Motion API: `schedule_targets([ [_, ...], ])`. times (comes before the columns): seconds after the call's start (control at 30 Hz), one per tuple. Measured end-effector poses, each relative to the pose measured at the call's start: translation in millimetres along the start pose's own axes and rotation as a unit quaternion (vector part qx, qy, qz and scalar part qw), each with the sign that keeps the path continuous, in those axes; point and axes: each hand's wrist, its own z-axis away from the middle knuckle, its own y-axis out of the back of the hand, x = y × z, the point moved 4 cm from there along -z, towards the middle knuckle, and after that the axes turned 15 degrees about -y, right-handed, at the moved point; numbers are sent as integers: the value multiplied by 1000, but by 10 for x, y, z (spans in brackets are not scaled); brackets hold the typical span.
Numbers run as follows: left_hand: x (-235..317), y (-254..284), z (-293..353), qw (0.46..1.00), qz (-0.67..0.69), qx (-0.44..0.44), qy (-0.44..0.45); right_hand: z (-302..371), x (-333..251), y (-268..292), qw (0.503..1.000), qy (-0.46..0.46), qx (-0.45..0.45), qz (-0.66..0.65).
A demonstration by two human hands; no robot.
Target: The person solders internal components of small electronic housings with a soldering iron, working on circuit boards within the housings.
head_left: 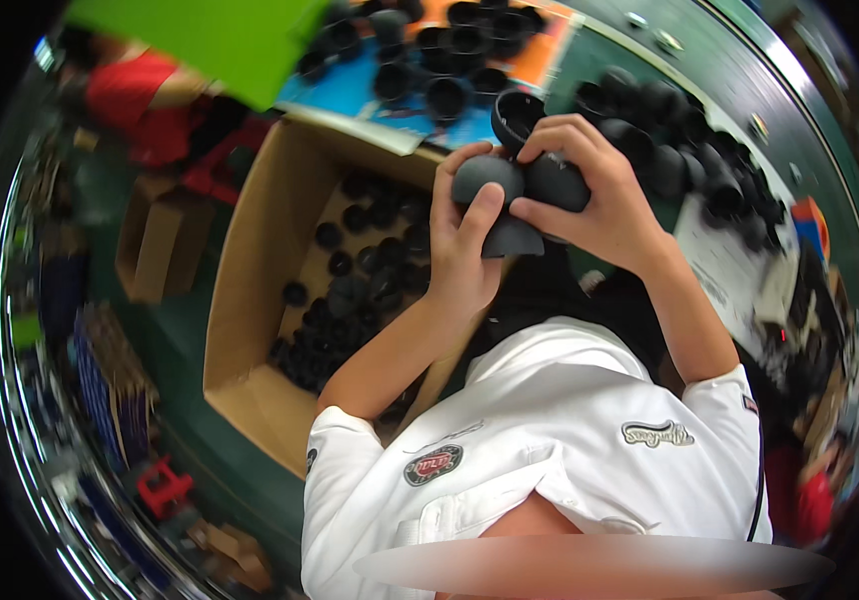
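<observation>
Several black, rounded, cup-like pieces are bunched together between my two hands. My left hand [462, 245] is closed round a dark dome-shaped cup [480, 178], its thumb across the front. Fingers and thumb of my right hand [605, 190] grip another black dome-shaped cup [556, 184], pressed against the first. Just above them a hollow black cup [517, 118] shows its open mouth; whether it is held or joined to the others I cannot tell. A further dark half-round piece [513, 240] sticks out below the left thumb.
A large open cardboard box [250, 260] with many black pieces stands at my left. Ahead, a blue and orange sheet [350, 105] bears more black cups [448, 98]; another heap of black cups [670, 130] lies to the right. Farther left are a smaller carton [155, 240] and a person in red [140, 100].
</observation>
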Motion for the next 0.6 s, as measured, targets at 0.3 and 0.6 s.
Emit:
schedule_targets([
  [0.3, -1531, -962, -166, 970, -31, -235, 58, 1032, 878, 1146, 955, -89, 262, 110],
  [0.6, -2309, -1595, 228, 828, -205, -448, -267, 2024, 1312, 1395, 856, -154, 449, 204],
])
